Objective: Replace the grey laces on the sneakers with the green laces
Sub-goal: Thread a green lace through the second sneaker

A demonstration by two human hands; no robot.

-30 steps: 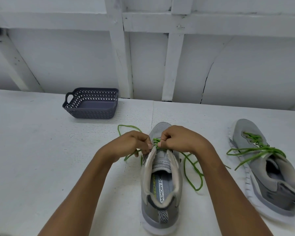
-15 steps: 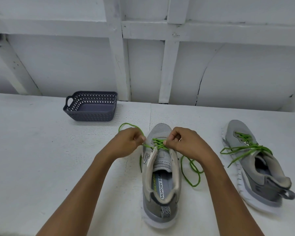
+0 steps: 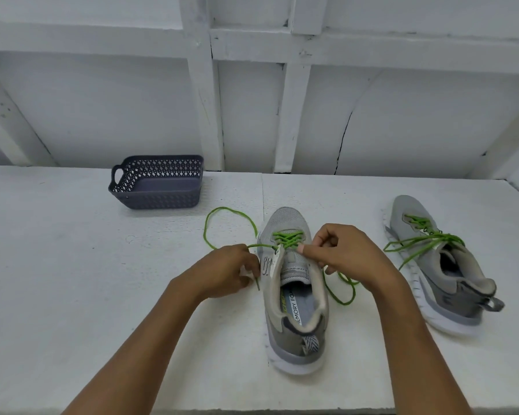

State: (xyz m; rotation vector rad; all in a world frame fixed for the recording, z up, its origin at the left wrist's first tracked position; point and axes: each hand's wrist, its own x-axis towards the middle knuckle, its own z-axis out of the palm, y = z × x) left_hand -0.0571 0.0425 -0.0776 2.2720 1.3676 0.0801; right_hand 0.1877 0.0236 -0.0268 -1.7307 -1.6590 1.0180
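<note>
L hand [image 3: 231,271] pinches one end of the green lace [image 3: 286,239] just left of the middle sneaker [image 3: 294,298]; R hand [image 3: 339,256] pinches it at the shoe's right edge. Lace crosses the front holes. 2nd sneaker [image 3: 441,265] sits off to the right.

One print can be read: on the insole [image 3: 294,305] of the nearer grey sneaker [image 3: 295,342], dark capitals run lengthwise — "EMORY FOA", with both ends of the wording hidden under the shoe's upper. Green lettering sits beside it — too blurred to read.
</note>
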